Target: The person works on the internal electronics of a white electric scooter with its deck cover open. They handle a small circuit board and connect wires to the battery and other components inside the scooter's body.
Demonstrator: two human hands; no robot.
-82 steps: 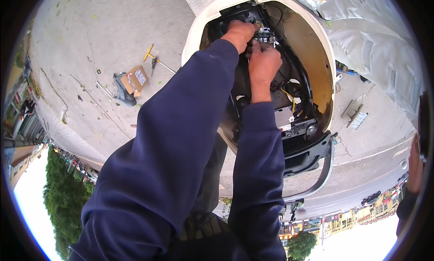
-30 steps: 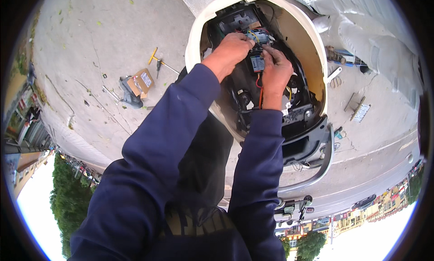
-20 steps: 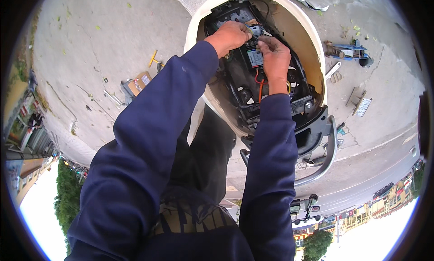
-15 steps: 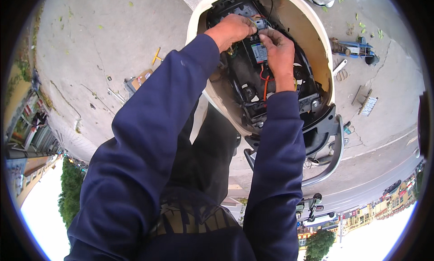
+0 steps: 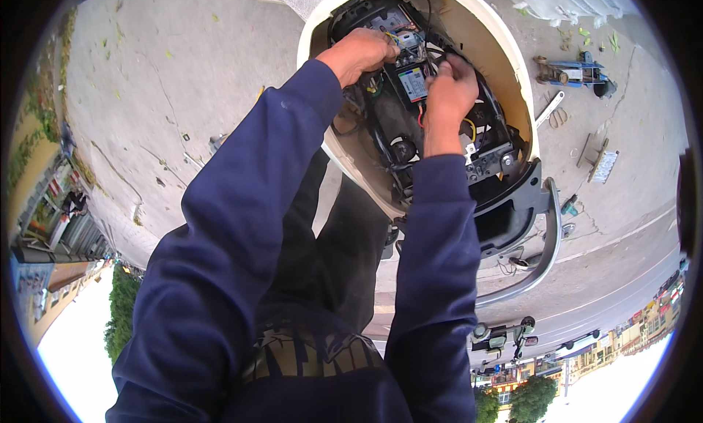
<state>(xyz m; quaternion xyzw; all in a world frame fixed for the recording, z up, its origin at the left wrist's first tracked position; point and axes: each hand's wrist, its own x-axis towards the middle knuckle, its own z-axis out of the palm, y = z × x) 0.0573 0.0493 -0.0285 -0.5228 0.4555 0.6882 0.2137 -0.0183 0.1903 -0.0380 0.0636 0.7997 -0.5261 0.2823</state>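
Both my hands are inside the open cream body shell [image 5: 521, 71] of what looks like a scooter. My left hand [image 5: 359, 55] is closed in a pinch over the wiring [image 5: 407, 42] near the far end; what its fingertips hold is hidden. To its right, my right hand [image 5: 452, 93] is closed, its fingers curled at a dark cable [image 5: 432, 51]. Between the hands sits a black box with a pale label [image 5: 414, 84], right beside my right thumb. A red wire [image 5: 420, 117] comes out of its near end, and a yellow wire [image 5: 471, 130] loops beside my right wrist.
A curved metal grab rail [image 5: 551, 229] sticks out at the shell's near right. On the ground to the right lie a blue jack-like tool [image 5: 575, 73], a wrench [image 5: 550, 109] and a small rack-like piece [image 5: 602, 165]. White plastic sheeting [image 5: 553, 2] lies at the far right.
My hands were together over the wiring and have moved apart. The right one has drawn back to the right and nearer, uncovering wiring. The whole view has shifted slightly.
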